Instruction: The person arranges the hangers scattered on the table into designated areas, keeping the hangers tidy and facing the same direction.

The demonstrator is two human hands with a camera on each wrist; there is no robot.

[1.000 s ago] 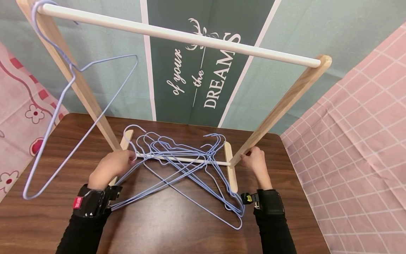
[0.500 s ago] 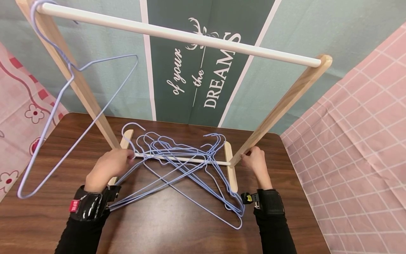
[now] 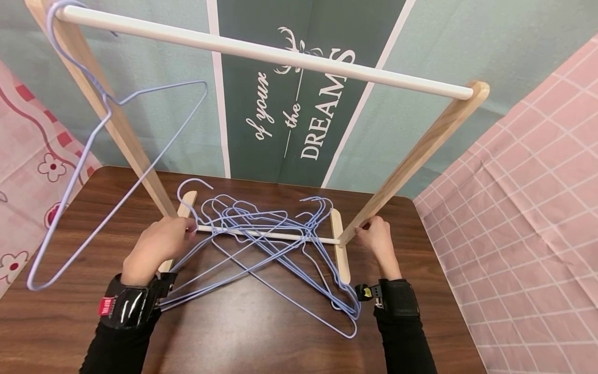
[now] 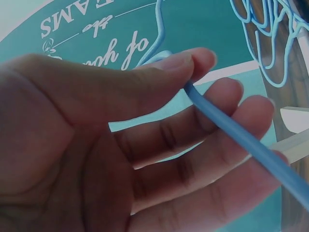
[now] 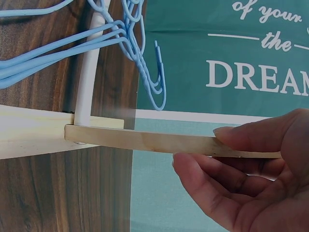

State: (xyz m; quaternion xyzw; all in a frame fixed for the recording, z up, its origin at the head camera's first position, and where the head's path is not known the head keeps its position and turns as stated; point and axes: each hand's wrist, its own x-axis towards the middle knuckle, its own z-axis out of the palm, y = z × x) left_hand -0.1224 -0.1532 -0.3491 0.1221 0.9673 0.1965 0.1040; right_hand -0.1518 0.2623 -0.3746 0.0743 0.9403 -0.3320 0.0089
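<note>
A pile of light-blue wire hangers (image 3: 261,249) lies on the dark wooden table (image 3: 243,332), draped over the rack's low white crossbar (image 3: 280,236). My left hand (image 3: 189,227) pinches one hanger's wire near its hook; the left wrist view shows thumb and forefinger of that hand (image 4: 193,72) closed on the blue wire (image 4: 231,135). My right hand (image 3: 363,227) grips the foot of the right wooden post (image 3: 420,150). In the right wrist view the thumb and fingers of that hand (image 5: 207,145) wrap the wooden post (image 5: 145,140).
One more blue hanger (image 3: 106,101) hangs from the left end of the white top rail (image 3: 261,52), beside the left post. Pink checked cloth (image 3: 523,208) lies to the table's right and flowered cloth to its left. A green banner stands behind.
My left hand has drawn back slightly and raised the pinched hanger's hook a little. The hanging hanger has swung slightly. My right hand has stayed on the post.
</note>
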